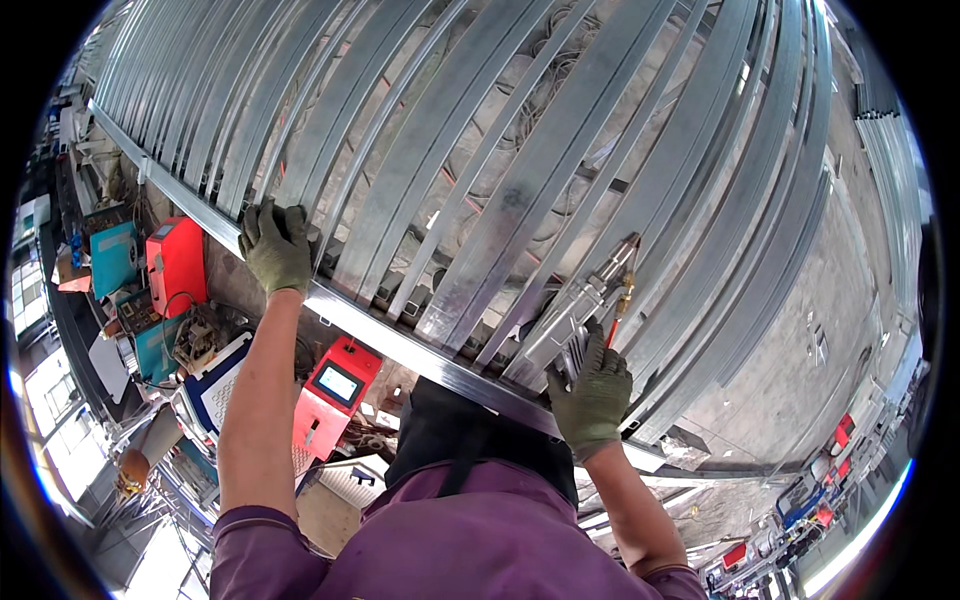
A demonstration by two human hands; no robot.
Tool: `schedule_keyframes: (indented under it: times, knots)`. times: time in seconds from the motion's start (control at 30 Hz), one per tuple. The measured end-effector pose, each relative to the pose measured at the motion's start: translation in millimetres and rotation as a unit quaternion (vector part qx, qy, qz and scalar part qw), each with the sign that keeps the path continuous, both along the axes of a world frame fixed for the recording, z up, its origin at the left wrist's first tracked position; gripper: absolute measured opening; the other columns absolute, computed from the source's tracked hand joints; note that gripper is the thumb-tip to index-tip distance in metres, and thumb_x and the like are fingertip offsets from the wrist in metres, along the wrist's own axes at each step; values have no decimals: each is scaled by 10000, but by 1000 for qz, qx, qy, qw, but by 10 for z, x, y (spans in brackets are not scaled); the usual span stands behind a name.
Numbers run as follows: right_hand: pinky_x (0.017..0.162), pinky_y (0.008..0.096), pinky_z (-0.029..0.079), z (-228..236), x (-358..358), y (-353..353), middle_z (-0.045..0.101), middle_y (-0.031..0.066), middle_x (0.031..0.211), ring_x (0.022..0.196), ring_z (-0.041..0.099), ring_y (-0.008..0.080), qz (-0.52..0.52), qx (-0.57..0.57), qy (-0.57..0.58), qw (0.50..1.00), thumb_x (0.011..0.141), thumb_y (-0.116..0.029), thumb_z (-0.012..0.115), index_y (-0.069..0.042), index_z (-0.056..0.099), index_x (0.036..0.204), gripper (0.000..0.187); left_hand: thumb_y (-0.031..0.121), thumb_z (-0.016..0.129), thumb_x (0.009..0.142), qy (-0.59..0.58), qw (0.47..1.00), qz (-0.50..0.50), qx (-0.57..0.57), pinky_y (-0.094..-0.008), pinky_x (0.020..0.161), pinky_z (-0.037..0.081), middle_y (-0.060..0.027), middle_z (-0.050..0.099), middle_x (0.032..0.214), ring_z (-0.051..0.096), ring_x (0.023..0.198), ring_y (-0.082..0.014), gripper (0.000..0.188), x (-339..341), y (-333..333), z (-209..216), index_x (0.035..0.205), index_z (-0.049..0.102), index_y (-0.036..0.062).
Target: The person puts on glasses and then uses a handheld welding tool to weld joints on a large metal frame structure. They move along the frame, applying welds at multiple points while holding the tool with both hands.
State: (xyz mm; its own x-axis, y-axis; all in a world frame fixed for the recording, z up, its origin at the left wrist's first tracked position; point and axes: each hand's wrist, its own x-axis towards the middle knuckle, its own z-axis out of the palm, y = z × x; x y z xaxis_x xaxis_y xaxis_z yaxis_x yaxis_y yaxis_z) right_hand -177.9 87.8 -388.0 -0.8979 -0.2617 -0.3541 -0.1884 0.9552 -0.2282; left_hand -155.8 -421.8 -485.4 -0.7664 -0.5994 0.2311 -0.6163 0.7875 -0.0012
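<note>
My left hand [275, 250], in an olive-green work glove, is closed around the near end of a flat metal bar [325, 160] beside the frame's front rail [380, 335]. In a matching glove, my right hand [592, 395] grips the handle of a metallic hand-held welding torch [575, 310]. The torch's copper-coloured nozzle points up and away over the bars at right. A brass fitting [625, 295] with a red hose runs along its side. My right palm and part of the torch grip are hidden by the glove.
Many long galvanised bars [540, 190] run side by side, with gaps showing cables on the floor below. Below the rail stand a red machine with a screen [338, 390] and another red box [175, 265]. More stacked metal profiles [890, 200] lie at far right.
</note>
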Motion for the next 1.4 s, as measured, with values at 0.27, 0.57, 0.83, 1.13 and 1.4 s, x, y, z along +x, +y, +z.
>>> schedule_keyframes:
  times: [0.27, 0.57, 0.83, 1.13, 1.4]
  knots:
    - [799, 459, 579, 177, -199, 380, 713, 182, 1092, 894, 702, 331, 11, -167, -48, 985, 821, -139, 821, 50, 463, 1583, 863, 542, 596, 1065, -27, 999, 17, 5, -550, 1255, 347, -233, 542, 1578, 459, 1503, -433, 593, -46, 41, 34, 1459, 617, 99]
    - [845, 295, 579, 740, -79, 1299, 694, 125, 1321, 1052, 687, 158, -78, -307, 19, 948, 917, -43, 843, 21, 549, 1500, 656, 526, 605, 1060, -17, 1000, 17, 2, -543, 1252, 349, -217, 566, 1549, 470, 1496, -412, 581, -60, 58, 55, 1426, 637, 75]
    - [827, 306, 576, 974, -374, 834, 695, 97, 1320, 1009, 683, 147, -331, -459, -73, 821, 1078, -379, 719, 3, 595, 1453, 549, 428, 685, 1031, 9, 1000, 4, -28, -546, 1181, 403, -223, 598, 1466, 532, 1393, -439, 473, -76, 103, 94, 1332, 650, 64]
    - [703, 308, 567, 1343, -1231, -243, 691, 22, 970, 838, 657, 124, -131, -358, -431, 818, 1056, -107, 705, 26, 698, 1244, 231, 442, 695, 1004, 17, 1000, 24, 5, -561, 1218, 373, -229, 582, 1478, 512, 1414, -444, 534, -140, 158, 222, 1365, 657, 50]
    - [882, 290, 613, 536, -913, -913, 819, 96, 1167, 1039, 754, 127, 6, -329, -488, 809, 1002, -134, 818, -5, 734, 1335, 368, 394, 761, 954, 48, 999, 24, 8, -568, 1184, 405, -239, 597, 1447, 542, 1369, -458, 516, -157, 142, 274, 1316, 669, 37]
